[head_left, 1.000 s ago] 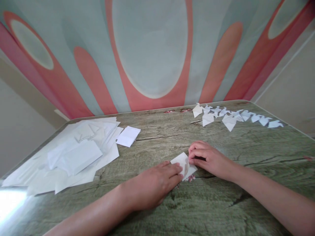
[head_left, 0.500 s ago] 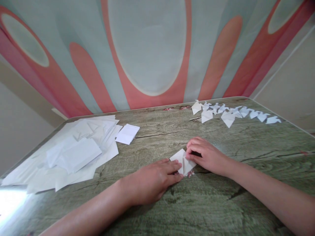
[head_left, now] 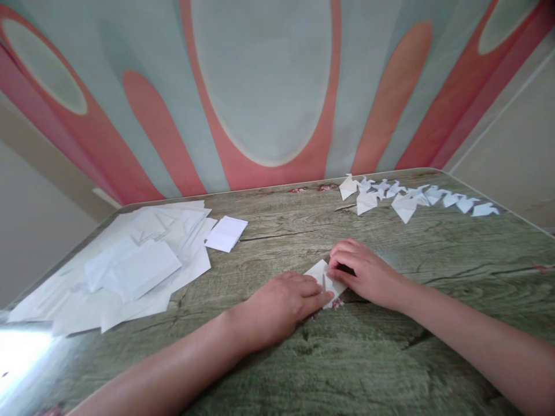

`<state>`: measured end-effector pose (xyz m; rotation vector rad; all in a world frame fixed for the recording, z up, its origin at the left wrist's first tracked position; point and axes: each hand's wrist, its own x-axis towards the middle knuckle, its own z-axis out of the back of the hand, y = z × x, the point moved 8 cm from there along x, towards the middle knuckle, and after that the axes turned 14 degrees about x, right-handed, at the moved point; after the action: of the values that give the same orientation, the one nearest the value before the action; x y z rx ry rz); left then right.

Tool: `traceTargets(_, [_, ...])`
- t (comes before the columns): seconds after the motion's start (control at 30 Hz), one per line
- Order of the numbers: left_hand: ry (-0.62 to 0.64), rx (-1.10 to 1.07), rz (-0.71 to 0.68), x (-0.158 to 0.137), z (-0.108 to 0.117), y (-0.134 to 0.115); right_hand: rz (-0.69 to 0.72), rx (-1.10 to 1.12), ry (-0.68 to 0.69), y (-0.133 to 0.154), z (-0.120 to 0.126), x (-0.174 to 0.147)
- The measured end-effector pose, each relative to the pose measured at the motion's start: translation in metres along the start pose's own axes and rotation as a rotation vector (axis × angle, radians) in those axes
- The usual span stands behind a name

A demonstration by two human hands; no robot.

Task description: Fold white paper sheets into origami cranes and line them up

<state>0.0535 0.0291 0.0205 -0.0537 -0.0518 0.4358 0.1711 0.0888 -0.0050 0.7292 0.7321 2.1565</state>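
A small sheet of white folded paper (head_left: pixel 319 269) lies on the table between my hands, with a raised fold line down its middle. My left hand (head_left: pixel 286 300) holds its left side down, fingers drawn together and thumb reaching the centre fold. At the paper's right side, my right hand (head_left: pixel 364 271) is closed, thumb and forefinger pinching the flap near the fold. Both hands partly cover the paper.
Loose white sheets (head_left: pixel 143 271) are piled on the left of the wood-patterned table (head_left: pixel 390 358). Beside them sits a small stack of white paper squares (head_left: pixel 226 233). Several folded paper birds (head_left: pixel 405 206) stand in a row at the back right, before a patterned wall (head_left: pixel 260 75).
My left hand has slid slightly right over the paper, its fingers now closer together and its thumb nearer the fold. My right hand keeps its pinch in nearly the same place.
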Motion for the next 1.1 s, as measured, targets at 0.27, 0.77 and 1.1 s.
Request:
traceTargets(0.27, [0.003, 0.033, 0.006, -0.0022, 0.0005, -0.0023, -0.004, -0.018, -0.014, 0.0011, 0.001, 0.0002])
traceTargets(0.77, [0.025, 0.044, -0.01, -0.0016, 0.0013, -0.0032, -0.024, -0.022, -0.044, 0.0022, 0.002, 0.0017])
traceTargets(1.1, [0.034, -0.029, -0.056, -0.0007, -0.0034, 0.002, -0.064, -0.032, -0.059, -0.004, 0.0026, 0.0019])
